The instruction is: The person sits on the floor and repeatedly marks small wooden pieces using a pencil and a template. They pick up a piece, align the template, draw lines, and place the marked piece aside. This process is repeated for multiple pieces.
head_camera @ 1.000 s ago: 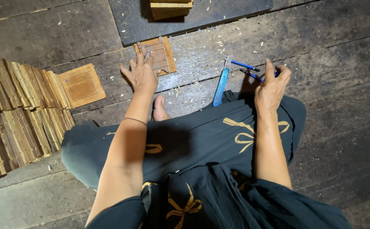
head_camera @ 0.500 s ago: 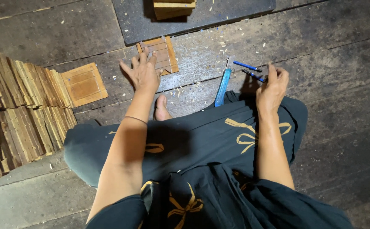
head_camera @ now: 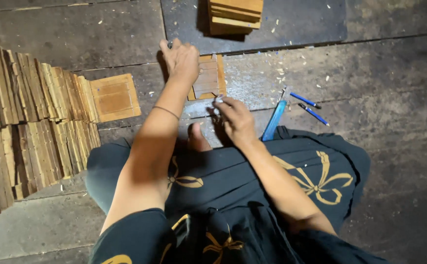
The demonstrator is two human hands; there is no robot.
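A small slatted wooden panel point(head_camera: 208, 78) lies on the plank floor in front of me. My left hand point(head_camera: 181, 61) lies over its left edge with the fingers curled around it. My right hand point(head_camera: 235, 120) is at the panel's lower right corner, its fingertips pinched on a small pale piece point(head_camera: 218, 100) that is too small to make out. A blue-handled knife point(head_camera: 274, 121) lies on the floor just right of my right hand. My bare foot point(head_camera: 196, 139) shows between my arms.
Two blue pens point(head_camera: 308, 107) lie beyond the knife. Rows of finished wooden panels point(head_camera: 37, 122) are stacked on the left, with one flat panel point(head_camera: 114, 98) beside them. A dark board point(head_camera: 296, 22) at the top carries a stack of wooden pieces point(head_camera: 235, 14). Wood chips litter the floor.
My right hand came left from the pens to the panel's lower corner. My left hand slid up onto the panel's left edge. The view shifted down and left.
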